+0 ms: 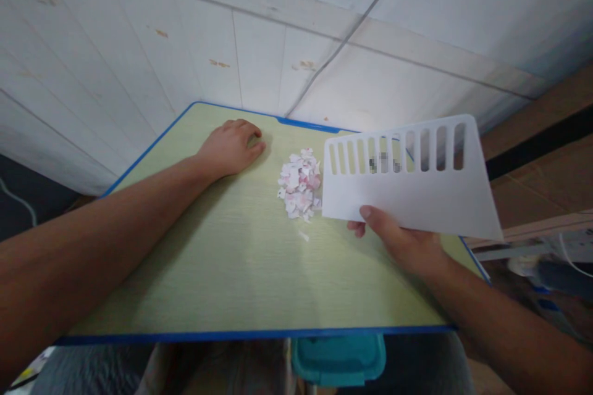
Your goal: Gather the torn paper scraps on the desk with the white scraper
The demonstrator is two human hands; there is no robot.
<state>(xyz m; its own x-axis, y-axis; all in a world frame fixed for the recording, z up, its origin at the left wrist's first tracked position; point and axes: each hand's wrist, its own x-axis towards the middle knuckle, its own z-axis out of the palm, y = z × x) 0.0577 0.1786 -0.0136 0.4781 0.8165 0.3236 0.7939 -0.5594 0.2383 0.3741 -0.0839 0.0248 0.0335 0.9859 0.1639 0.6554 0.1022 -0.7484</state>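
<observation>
My right hand (403,244) pinches the lower edge of a white plastic panel (389,194) with a row of long slots along its top. The panel is tilted, and its left end stands just right of a small heap of torn paper scraps (300,182), white with pink patches. Whether the panel touches the heap I cannot tell. To the left of the scraps, my left hand (231,148) rests on the table (222,265), fingers loosely curled and thumb apart, with nothing visible in it.
The yellow-green tabletop has a blue rim (259,334) and stands against a white panelled wall (259,62). A grey cable (343,43) runs down the wall to the table's back edge. Below the front edge is a teal plastic container (340,358). Shelving (532,179) stands at the right.
</observation>
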